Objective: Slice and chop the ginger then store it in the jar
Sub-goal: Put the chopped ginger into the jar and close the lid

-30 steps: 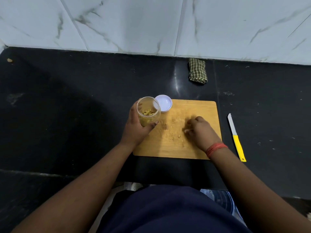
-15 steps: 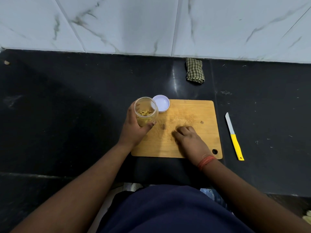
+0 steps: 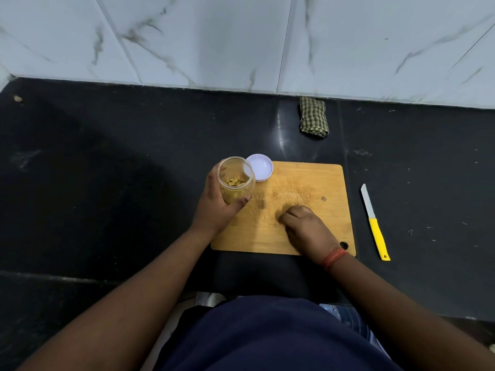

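Wooden cutting board (image 3: pixel 308 236) anchors the head view: at its far-left corner the left hand (image 3: pixel 214 207) wraps its fingers round the tilted jar (image 3: pixel 235 180) holding chopped ginger (image 3: pixel 235 182), lid (image 3: pixel 259 167) just behind. The right hand (image 3: pixel 305 226), fingers curled, gathers at the board's middle; whether it holds bits I cannot tell. Tilting the jar further could spill the ginger.

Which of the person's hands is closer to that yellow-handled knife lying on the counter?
The right hand. It rests on the cutting board, with the knife off the board's right edge. The left hand grips the jar at the board's far left corner.
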